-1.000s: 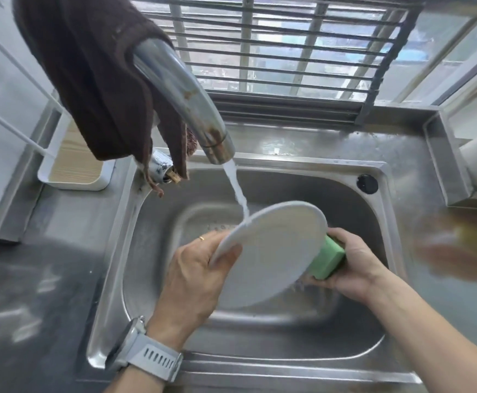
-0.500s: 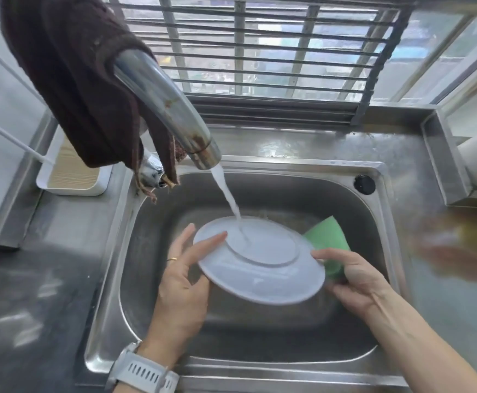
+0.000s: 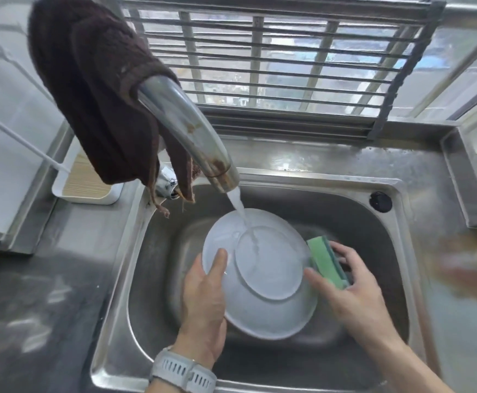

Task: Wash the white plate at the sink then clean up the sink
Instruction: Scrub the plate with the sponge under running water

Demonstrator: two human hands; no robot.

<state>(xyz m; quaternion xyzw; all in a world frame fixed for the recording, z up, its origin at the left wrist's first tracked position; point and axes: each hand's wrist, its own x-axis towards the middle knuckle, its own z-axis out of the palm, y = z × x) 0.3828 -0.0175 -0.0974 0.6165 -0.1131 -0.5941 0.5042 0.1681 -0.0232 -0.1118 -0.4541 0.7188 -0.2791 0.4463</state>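
Note:
The white plate [image 3: 260, 279] is held over the steel sink [image 3: 152, 251] with its underside facing up. Water from the faucet [image 3: 186, 131] runs onto its foot ring. My left hand [image 3: 203, 302] grips the plate's left rim, thumb on top. My right hand [image 3: 351, 287] holds a green sponge [image 3: 326, 263] against the plate's right rim.
A brown cloth [image 3: 95, 89] hangs over the faucet neck. A white tray [image 3: 87, 185] sits on the counter left of the sink. A black plug hole [image 3: 380, 201] marks the sink's back right corner. A barred window [image 3: 274, 52] lies behind.
The plate has gone from tilted on edge to lying bottom up under the water. My left thumb now lies on its rim, and the sponge moved to the right rim.

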